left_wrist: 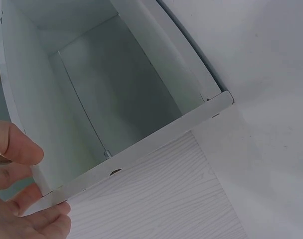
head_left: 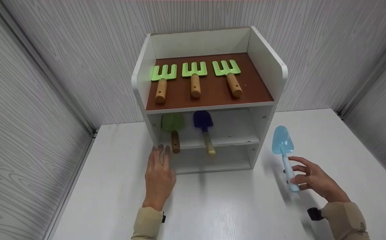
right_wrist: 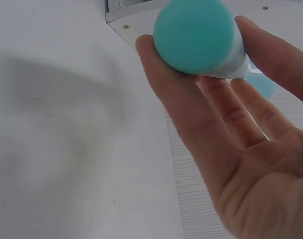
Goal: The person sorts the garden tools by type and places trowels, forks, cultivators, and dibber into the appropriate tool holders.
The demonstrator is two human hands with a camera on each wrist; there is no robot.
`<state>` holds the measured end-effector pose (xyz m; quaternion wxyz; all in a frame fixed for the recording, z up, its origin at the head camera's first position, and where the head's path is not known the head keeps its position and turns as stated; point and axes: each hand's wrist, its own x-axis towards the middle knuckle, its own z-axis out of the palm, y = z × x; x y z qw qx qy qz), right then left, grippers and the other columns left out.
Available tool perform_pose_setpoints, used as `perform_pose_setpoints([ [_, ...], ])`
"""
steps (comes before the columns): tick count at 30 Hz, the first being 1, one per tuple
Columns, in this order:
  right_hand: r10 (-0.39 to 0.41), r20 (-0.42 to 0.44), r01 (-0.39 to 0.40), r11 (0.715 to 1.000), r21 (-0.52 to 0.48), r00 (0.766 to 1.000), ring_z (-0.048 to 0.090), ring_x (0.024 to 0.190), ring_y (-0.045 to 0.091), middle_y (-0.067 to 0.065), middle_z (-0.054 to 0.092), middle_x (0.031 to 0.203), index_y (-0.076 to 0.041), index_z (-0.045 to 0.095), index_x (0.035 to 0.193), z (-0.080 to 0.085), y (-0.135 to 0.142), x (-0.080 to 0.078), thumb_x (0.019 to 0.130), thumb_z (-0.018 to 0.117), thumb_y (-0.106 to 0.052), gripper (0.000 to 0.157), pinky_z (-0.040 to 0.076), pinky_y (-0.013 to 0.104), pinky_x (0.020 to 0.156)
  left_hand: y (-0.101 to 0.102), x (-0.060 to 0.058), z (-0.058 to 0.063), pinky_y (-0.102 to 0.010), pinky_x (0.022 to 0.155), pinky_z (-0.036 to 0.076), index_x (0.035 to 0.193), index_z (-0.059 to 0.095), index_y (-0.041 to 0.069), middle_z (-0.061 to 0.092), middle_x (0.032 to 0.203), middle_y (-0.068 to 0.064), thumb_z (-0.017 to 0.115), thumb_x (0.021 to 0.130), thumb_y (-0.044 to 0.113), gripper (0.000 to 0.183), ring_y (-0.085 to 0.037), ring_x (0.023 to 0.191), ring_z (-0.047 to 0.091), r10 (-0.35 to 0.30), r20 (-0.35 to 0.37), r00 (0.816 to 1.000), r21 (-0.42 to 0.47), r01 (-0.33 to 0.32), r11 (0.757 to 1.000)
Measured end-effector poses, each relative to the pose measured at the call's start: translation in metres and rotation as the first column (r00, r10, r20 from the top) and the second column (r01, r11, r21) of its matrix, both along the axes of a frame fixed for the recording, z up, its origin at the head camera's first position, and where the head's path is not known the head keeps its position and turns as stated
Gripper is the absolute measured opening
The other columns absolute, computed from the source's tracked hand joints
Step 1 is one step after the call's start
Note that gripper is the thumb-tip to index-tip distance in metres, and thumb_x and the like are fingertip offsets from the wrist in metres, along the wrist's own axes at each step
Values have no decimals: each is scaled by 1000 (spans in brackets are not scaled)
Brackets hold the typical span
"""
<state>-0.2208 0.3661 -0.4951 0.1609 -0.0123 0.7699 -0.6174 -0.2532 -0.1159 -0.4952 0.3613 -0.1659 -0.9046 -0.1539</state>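
Note:
My right hand (head_left: 316, 180) holds a light-blue hand trowel (head_left: 282, 140) by its pale handle, fingers and thumb around it, blade pointing up and away, right of the white shelf unit (head_left: 209, 107). The right wrist view shows the handle's turquoise butt end (right_wrist: 194, 35) between thumb and fingers. My left hand (head_left: 159, 176) rests at the unit's lower left front edge; in the left wrist view its fingertips (left_wrist: 57, 221) touch the side panel near a shelf board. On the middle shelf lie a green trowel (head_left: 173, 122) with a wooden handle and a dark-blue trowel (head_left: 203, 119).
Three green hand forks (head_left: 194, 69) with wooden handles lie in a row on the unit's brown top board (head_left: 258, 88). The unit stands on a white table (head_left: 226, 206), with wood-grain panels (head_left: 113, 66) behind and at both sides.

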Motion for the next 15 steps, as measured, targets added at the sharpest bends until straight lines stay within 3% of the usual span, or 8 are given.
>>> perform_pose_setpoints([
  [4, 1, -26, -1, 1000, -12, 1000, 70, 95, 24, 7, 60, 119, -4, 30, 155, -1, -1, 3, 91, 72, -3, 77, 60, 45, 77, 0, 0, 0, -50, 103, 47, 134, 56, -11, 52, 134, -26, 76, 75, -8, 62, -47, 130, 48, 2, 1, 1000, -7, -2, 1000],
  [15, 50, -101, -60, 993, -99, 994, 71, 96, 23, 2, 64, 119, -27, 48, 147, -7, -1, 7, 92, 68, 4, 66, 61, 43, 75, 0, 0, 0, -50, 102, 48, 133, 56, -11, 52, 134, -26, 77, 74, -9, 63, -47, 129, 48, -1, -10, 1000, -2, 1, 1000],
])
